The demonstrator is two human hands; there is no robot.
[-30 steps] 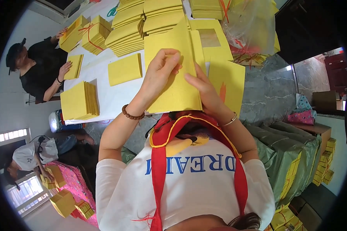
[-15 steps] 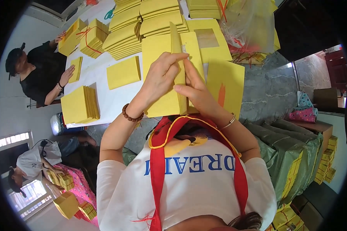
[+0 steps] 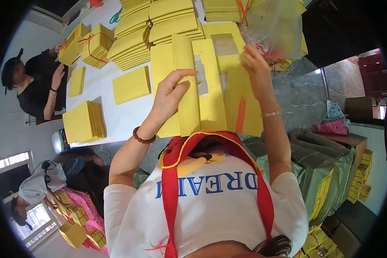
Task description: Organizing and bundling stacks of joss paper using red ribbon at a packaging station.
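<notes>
In front of me lies a ribbed yellow cardboard sheet (image 3: pixel 187 112) with a long panel folded upright down its middle. A clear window (image 3: pixel 202 79) shows to the right of that fold. My left hand (image 3: pixel 172 92) is closed over the folded panel, its index finger reaching across and the thumb bent. Off the sheet to the right, my right hand (image 3: pixel 258 71) is raised with fingers stretched out and nothing in them. Below it is another yellow sheet (image 3: pixel 234 92) with an orange streak (image 3: pixel 241 114).
Stacks of folded yellow cardboard (image 3: pixel 129 49) fill the table's far side, near green scissors (image 3: pixel 115 17). A clear plastic bag (image 3: pixel 271 26) sits far right. At left, a person in black (image 3: pixel 38 86) handles yellow pieces. Green-wrapped bundles (image 3: pixel 314 167) stand on the right.
My right hand has left the fold and moved right and up, opening. The folded panel now lies flatter, uncovering the window. The left hand stays on it, slightly lower.
</notes>
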